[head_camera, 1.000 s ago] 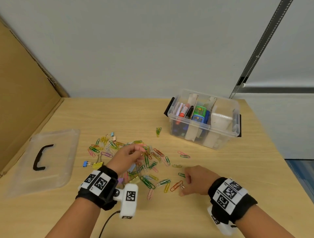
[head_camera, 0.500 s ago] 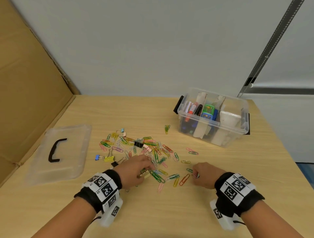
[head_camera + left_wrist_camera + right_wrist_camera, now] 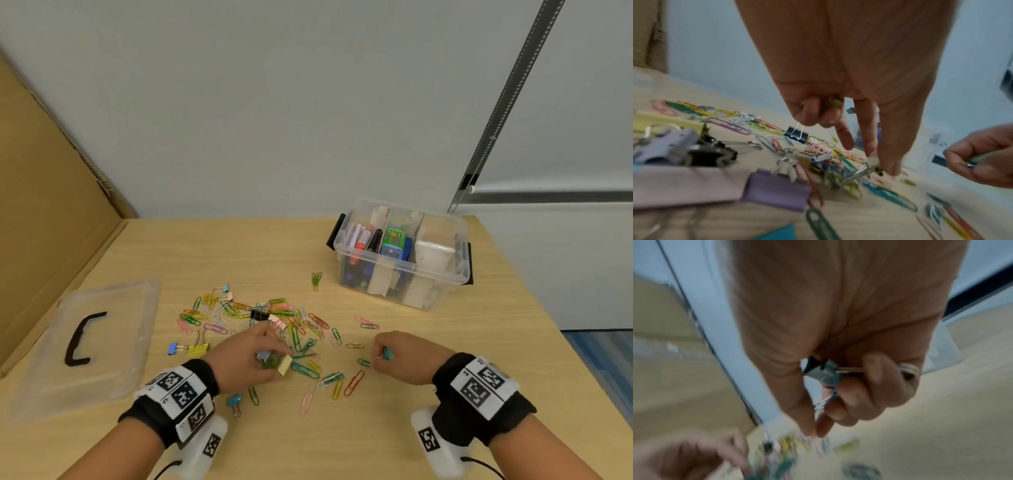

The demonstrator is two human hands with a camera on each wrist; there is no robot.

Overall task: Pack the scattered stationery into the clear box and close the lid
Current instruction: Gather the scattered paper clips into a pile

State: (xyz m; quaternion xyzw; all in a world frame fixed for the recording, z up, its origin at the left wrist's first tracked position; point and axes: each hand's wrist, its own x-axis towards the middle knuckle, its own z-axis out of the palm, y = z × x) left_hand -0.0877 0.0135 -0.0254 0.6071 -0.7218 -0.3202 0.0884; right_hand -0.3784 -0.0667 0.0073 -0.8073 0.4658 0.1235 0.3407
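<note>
Coloured paper clips (image 3: 301, 329) and binder clips lie scattered on the wooden table (image 3: 376, 428). My left hand (image 3: 263, 356) hovers over the near part of the pile, its curled fingers holding a few clips (image 3: 833, 101) while two fingers (image 3: 869, 142) reach down to a clip (image 3: 857, 172). My right hand (image 3: 380, 354) to the right grips binder clips (image 3: 824, 371) in its curled fingers. The clear box (image 3: 400, 253) stands open at the back right, with pens and a white cup inside. Its lid (image 3: 85, 346) lies flat at the left.
A cardboard sheet (image 3: 44, 205) leans along the table's left side. A blue and a yellow binder clip (image 3: 190, 348) lie between the lid and my left hand. A teal binder clip (image 3: 234, 401) sits by my left wrist. The table's right edge is close to the box.
My left hand has pulled back from the middle of the pile to its near edge, gathering clips. My right hand has stayed near the loose clips at the right, closed on clips.
</note>
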